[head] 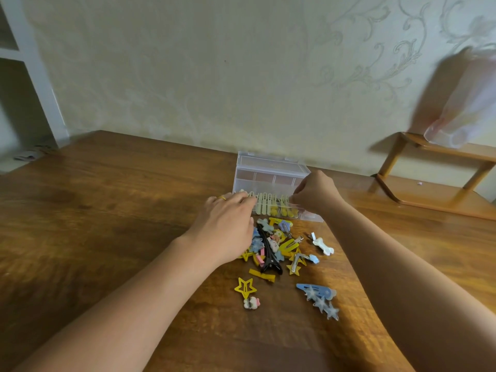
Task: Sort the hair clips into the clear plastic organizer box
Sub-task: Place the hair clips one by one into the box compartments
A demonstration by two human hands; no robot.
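Left hand (228, 221) rests relaxed against the clear plastic organizer box (271, 181), steadying it; right hand (314, 193) pinches its front rim, likely positioning it near the pile of colourful hair clips (279, 245).

A room in a home. The wall (241, 76) wears pale wallpaper with scrolled flourishes, a wooden table (107, 210) stands against it, and a small wooden shelf (429, 178) sits at the right. White built-in shelving (24, 76) shows at the left edge.

Brown wooden table (112, 200), clear organizer box (271, 174) near the wall, loose hair clips (279, 248) heaped before it, small wooden shelf (429, 181) at right
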